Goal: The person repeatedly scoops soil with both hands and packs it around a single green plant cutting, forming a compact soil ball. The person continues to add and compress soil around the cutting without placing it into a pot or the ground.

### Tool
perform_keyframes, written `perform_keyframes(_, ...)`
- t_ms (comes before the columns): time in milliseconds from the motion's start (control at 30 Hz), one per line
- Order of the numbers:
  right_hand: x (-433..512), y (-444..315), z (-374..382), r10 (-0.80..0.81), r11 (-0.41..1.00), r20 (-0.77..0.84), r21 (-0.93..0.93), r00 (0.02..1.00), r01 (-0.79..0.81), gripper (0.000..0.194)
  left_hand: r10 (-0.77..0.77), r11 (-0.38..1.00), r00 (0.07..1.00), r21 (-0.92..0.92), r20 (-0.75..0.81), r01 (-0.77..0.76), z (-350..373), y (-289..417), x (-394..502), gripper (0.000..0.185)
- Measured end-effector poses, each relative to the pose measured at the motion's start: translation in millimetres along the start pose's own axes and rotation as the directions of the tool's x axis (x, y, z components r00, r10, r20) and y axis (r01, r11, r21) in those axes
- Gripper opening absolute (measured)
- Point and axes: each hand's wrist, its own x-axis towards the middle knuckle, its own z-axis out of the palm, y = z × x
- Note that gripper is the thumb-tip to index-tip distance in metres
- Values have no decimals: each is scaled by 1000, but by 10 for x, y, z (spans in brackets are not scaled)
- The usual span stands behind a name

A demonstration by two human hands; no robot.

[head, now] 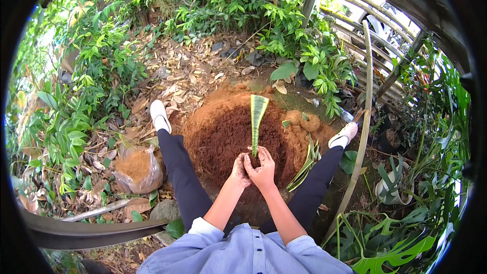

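Note:
My left hand and my right hand are cupped together, smeared with dark soil. Between them they hold the base of a variegated snake plant leaf cutting, which stands upright with its broad cut end away from me. A dark clump of soil shows around the base, partly hidden by my fingers. Beneath my hands spreads a mound of dark, moist potting mix, ringed by lighter orange-brown coir. Two round, fibre-covered balls rest at the mound's right edge, with short green leaf pieces at them.
Several long snake plant leaves lie beside my right leg. A clear plastic bag of coir fibre sits left of my left leg. A wooden pole slants along the right, near a white pot. Leafy shrubs surround the ground.

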Motion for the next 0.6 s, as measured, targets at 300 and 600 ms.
perform_keyframes(300,45,-8,58,-17,994,-4,-106,1000,16,24,139,987,985,91,-102,-130,98,25,-10,20)
perform_keyframes(600,133,72,77,-110,992,-57,-63,992,106,30,189,972,977,163,-103,-171,237,45,50,22)
